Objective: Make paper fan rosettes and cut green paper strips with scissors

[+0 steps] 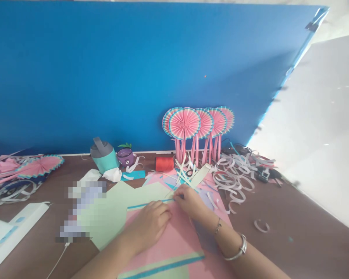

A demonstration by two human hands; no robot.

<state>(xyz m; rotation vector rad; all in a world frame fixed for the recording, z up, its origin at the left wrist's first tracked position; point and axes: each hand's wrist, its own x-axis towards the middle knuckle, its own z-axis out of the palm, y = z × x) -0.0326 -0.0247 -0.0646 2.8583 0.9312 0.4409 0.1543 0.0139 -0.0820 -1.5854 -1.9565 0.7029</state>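
Note:
A pink paper sheet (174, 236) with blue strips along its far and near edges lies before me, over pale green paper (110, 205). My left hand (151, 224) rests on the sheet, palm down, with fingers lightly bent and holding nothing visible. At the far right end of the far blue strip (147, 204), my right hand (189, 199) is closed in a pinch. Its fingertips touch the sheet's edge there, but what lies between them is too small to make out. Just beyond are pale loose paper strips (184, 176) and scissors (189, 173), partly covered.
Several pink pleated paper fans (184, 123) stand against the blue panel (104, 77). A red thread spool (164, 164), a purple cup (125, 157) and a teal-grey container (104, 157) line the back. Curled white strips (235, 174) pile up right. Another fan (40, 166) lies left.

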